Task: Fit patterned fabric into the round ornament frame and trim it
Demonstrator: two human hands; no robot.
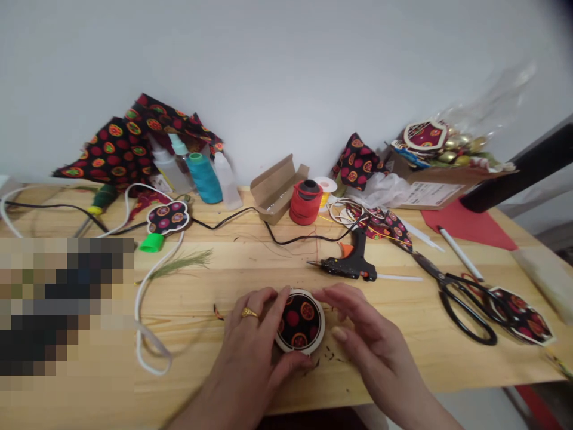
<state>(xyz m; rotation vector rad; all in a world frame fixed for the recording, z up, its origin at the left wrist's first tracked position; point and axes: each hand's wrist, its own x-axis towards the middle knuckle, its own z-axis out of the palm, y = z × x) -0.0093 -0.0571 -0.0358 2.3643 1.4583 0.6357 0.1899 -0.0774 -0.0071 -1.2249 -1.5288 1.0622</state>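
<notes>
A round wooden ornament [301, 322] with a pale rim and a centre of dark patterned fabric lies near the table's front edge. My left hand [250, 334], with a gold ring on one finger, grips it from the left, fingers on the upper rim and thumb along the lower rim. To its right, my right hand [369, 334] is open, thumb and fingers apart and curved. Its index fingertip is close to the upper right rim; whether it touches, I cannot tell. Small dark scraps [331, 355] are scattered beside the ornament.
Beyond the hands lies a black glue gun [351, 263]. Black-handled scissors [465, 304] and an octagonal fabric piece [521, 316] are at right. Behind stand red thread [305, 205], teal thread [205, 179] and a small cardboard box [273, 194]. A white cord [139, 334] loops at left.
</notes>
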